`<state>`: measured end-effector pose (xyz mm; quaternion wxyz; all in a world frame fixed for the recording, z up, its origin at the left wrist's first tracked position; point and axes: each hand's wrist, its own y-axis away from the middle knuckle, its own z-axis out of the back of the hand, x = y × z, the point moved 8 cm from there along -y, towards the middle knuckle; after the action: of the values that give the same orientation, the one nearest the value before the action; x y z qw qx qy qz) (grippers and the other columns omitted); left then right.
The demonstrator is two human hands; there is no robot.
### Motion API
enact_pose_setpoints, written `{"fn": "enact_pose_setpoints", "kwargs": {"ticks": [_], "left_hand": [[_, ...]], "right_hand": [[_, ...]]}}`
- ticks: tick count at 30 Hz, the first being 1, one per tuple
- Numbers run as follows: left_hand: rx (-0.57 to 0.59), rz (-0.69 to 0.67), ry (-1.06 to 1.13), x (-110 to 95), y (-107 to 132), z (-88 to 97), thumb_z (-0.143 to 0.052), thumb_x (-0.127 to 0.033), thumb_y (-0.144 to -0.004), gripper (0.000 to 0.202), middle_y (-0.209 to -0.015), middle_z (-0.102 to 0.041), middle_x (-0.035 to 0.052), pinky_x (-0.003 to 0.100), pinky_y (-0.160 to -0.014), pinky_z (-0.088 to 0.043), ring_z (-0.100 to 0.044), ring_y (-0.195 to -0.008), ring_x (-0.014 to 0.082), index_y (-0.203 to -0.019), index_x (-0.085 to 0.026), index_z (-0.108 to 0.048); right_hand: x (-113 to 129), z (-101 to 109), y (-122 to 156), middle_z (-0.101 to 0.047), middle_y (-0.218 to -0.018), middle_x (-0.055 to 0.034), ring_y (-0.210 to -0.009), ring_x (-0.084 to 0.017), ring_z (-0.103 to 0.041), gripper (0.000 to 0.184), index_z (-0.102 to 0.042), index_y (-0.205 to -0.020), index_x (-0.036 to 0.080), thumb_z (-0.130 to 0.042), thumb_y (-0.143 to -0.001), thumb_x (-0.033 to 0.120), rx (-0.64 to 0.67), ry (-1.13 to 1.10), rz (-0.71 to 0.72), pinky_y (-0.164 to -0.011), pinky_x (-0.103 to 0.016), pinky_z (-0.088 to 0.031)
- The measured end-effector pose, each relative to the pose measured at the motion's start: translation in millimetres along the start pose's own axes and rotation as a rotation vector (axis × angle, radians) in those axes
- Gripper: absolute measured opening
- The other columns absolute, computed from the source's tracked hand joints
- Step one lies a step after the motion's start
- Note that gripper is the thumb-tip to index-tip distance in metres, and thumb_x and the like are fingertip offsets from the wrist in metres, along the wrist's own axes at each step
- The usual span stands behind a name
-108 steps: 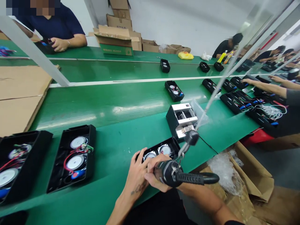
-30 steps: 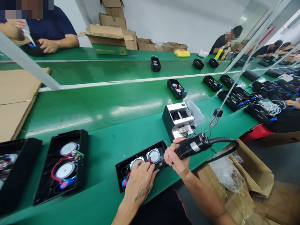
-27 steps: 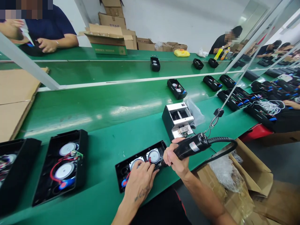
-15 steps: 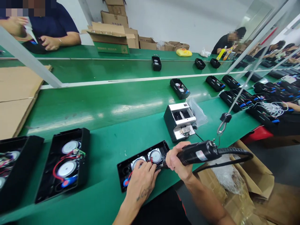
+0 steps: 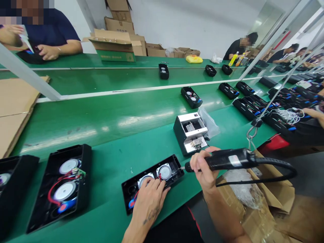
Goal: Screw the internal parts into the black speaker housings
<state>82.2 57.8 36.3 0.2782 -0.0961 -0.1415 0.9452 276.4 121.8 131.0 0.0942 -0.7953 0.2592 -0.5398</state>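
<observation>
In front of me on the bench lies an open black speaker housing (image 5: 176, 179), with two round speakers (image 5: 164, 171), red wires and a blue part inside. My left hand (image 5: 150, 197) curls over its near wall, fingers inside by the speakers and thumb outside. An electric screwdriver (image 5: 229, 160), hung from a cable hook, is gripped by my right hand (image 5: 205, 170). It lies nearly level, its tip beside the housing's right end. Behind the housing stands a black and silver boxy device (image 5: 191, 133) with an open top.
Two more open housings (image 5: 60, 189) sit at left, one cut off by the frame. Several others (image 5: 191, 97) are spread over the green surface and crowd the right. A flat cardboard sheet (image 5: 20, 104), a white post (image 5: 35, 74), an open carton (image 5: 273, 192) and other people are around.
My right hand has drawn the screwdriver rightward, and its tip has come away from the middle of the housing to its right end. My left hand stays on the housing.
</observation>
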Motion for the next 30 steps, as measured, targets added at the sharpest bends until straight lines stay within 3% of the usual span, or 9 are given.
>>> {"fn": "enact_pose_setpoints", "kwargs": {"ticks": [4,6,12,17,20,26,30], "left_hand": [[-0.021,-0.032,-0.017,1,-2,2.5,-0.056,-0.027,-0.111,0.022,-0.083,-0.067,0.0003,0.043,-0.092,-0.043,-0.061,-0.080,0.0222,-0.094,-0.024,-0.069],[-0.026,-0.011,-0.008,2,-2,2.9,-0.054,-0.027,-0.111,0.024,-0.083,-0.067,0.0008,0.044,-0.092,-0.043,-0.060,-0.081,0.0228,-0.093,-0.024,-0.070],[0.012,0.035,0.029,3,-3,0.4,-0.051,-0.028,-0.112,0.028,-0.086,-0.070,0.0030,0.046,-0.090,-0.044,-0.062,-0.083,0.0246,-0.095,-0.024,-0.073],[0.004,0.011,0.002,1,-4,2.2,-0.051,-0.025,-0.112,0.029,-0.083,-0.069,0.0019,0.046,-0.093,-0.044,-0.062,-0.081,0.0237,-0.093,-0.024,-0.072],[-0.001,-0.002,-0.003,0,-4,3.1,-0.051,-0.025,-0.112,0.027,-0.083,-0.069,0.0013,0.046,-0.093,-0.043,-0.062,-0.080,0.0237,-0.094,-0.024,-0.072],[-0.010,0.008,-0.005,1,-4,3.1,-0.054,-0.026,-0.111,0.026,-0.083,-0.068,0.0013,0.045,-0.093,-0.043,-0.061,-0.080,0.0236,-0.091,-0.024,-0.070],[0.019,0.011,-0.010,2,-4,0.8,-0.055,-0.026,-0.111,0.024,-0.083,-0.068,0.0013,0.045,-0.092,-0.043,-0.062,-0.081,0.0240,-0.092,-0.025,-0.070]], "right_hand": [[31,37,-37,-0.051,-0.060,0.0151,-0.043,-0.011,-0.049,0.034,-0.048,-0.108,0.030,-0.079,-0.095,0.025,-0.221,0.182,0.161,-0.050,-0.027,-0.045],[35,49,-55,-0.053,-0.060,0.0152,-0.043,-0.011,-0.051,0.038,-0.047,-0.109,0.029,-0.082,-0.093,0.028,-0.283,0.290,0.197,-0.052,-0.029,-0.048],[-3,54,-84,-0.059,-0.056,0.0121,-0.043,-0.014,-0.055,0.038,-0.051,-0.104,0.025,-0.084,-0.091,0.040,-0.217,0.460,0.117,-0.056,-0.033,-0.051],[-36,55,-81,-0.060,-0.056,0.0091,-0.044,-0.013,-0.052,0.037,-0.061,-0.098,0.022,-0.089,-0.082,0.042,-0.028,0.526,-0.108,-0.048,-0.029,-0.048],[-36,58,-73,-0.059,-0.057,0.0092,-0.044,-0.012,-0.052,0.037,-0.063,-0.100,0.021,-0.090,-0.083,0.040,0.030,0.498,-0.184,-0.046,-0.028,-0.046],[2,64,-74,-0.059,-0.057,0.0131,-0.043,-0.012,-0.053,0.033,-0.054,-0.113,0.025,-0.079,-0.094,0.034,-0.179,0.356,0.092,-0.054,-0.029,-0.050],[-3,57,-84,-0.060,-0.055,0.0128,-0.042,-0.012,-0.053,0.035,-0.051,-0.106,0.025,-0.081,-0.091,0.034,-0.183,0.402,0.108,-0.057,-0.032,-0.051]]}}
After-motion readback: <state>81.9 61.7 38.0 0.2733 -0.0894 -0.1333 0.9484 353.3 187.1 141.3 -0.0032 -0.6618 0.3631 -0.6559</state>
